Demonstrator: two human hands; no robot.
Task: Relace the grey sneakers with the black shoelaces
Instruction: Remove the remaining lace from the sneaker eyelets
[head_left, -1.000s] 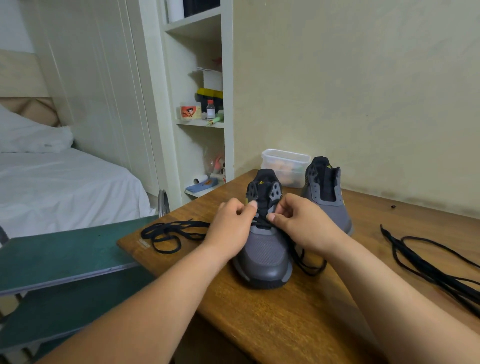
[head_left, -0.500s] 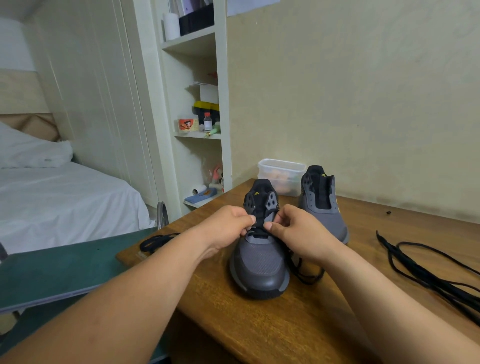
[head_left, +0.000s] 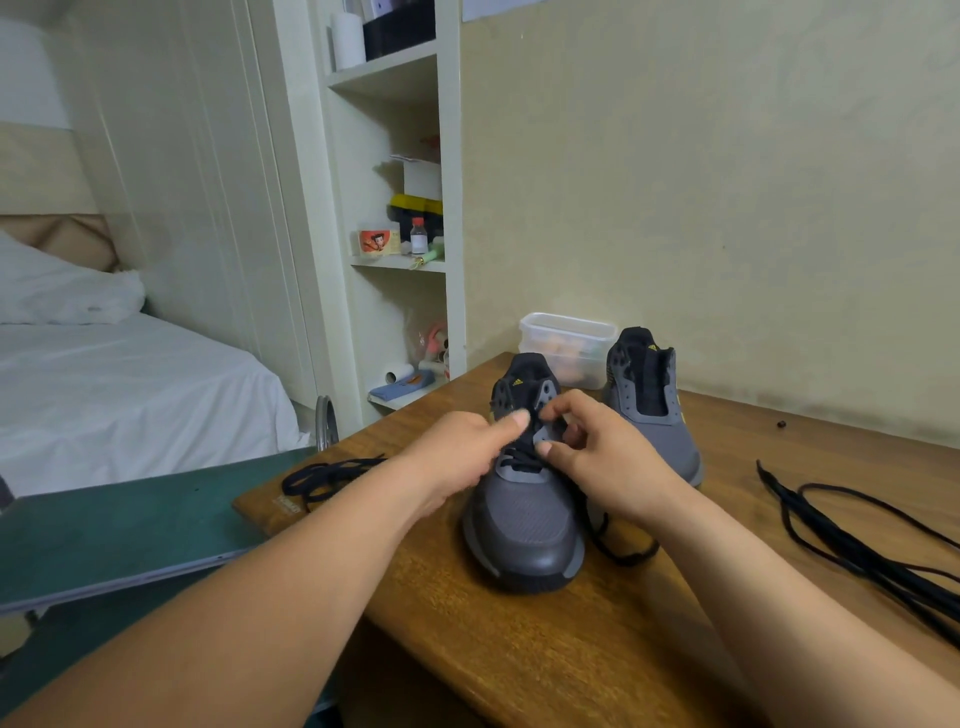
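**Head cam: both hands busy on the near sneaker's lace**

So the near sneaker (head_left: 524, 519) sits mid-table, toe pointing at the camera, with the black shoelace (head_left: 519, 460) crossed through its lowest eyelets. The left hand (head_left: 457, 457) comes in from 9 o'clock of the shoe, fingers curled, thumb and forefinger pinching the lace up by the tongue. The right hand (head_left: 602, 457) comes in from 3 o'clock, also curled, pinching the same lace at the eyelet flap. A slack loop of it pokes out under the right wrist at about 4 o'clock.

The second sneaker (head_left: 654, 415) stands at 1 o'clock, unlaced, just beside the first. A plastic tub (head_left: 566, 343) is behind them at 12, against the wall. A lace bunch (head_left: 322, 475) lies at 9 o'clock near the edge of the wooden table (head_left: 519, 649); can't tell if it joins the shoe. A spare lace (head_left: 852, 545) sprawls at 3 o'clock. Green board (head_left: 130, 525) and bed (head_left: 130, 389) are further out at 9.
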